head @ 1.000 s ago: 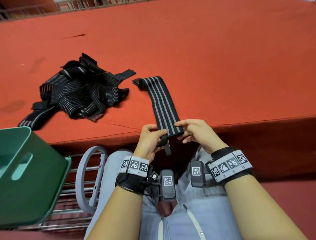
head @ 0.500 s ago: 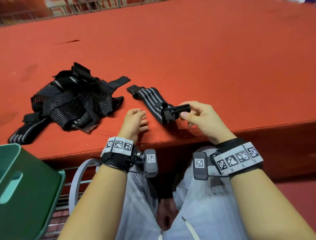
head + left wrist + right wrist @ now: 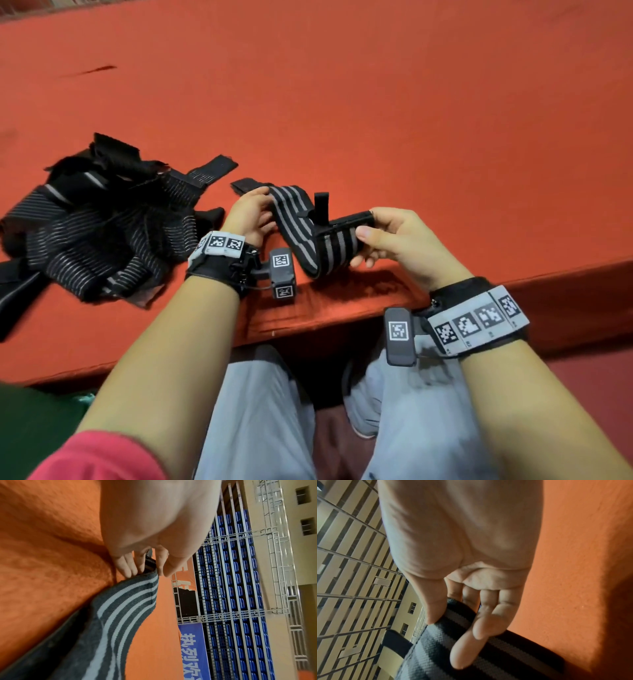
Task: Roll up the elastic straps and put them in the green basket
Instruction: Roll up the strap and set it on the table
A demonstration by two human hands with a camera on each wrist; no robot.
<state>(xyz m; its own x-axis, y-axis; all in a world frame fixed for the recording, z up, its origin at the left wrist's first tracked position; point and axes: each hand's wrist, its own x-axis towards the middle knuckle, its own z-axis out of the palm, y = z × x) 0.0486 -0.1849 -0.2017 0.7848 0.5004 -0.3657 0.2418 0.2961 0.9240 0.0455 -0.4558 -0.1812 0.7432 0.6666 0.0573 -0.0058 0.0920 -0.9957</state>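
Fingers (image 3: 371, 217) of right hand (image 3: 400, 240) pinch one end of the black grey-striped elastic strap (image 3: 301, 222), left hand (image 3: 251, 214) pinching the other over the red tabletop (image 3: 411, 120).

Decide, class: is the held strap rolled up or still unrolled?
Mostly unrolled. The strap runs loose between left hand and right hand, with one fold only at the right end.

Striped strap (image 3: 308, 233) folded, strap pile (image 3: 99, 222) left
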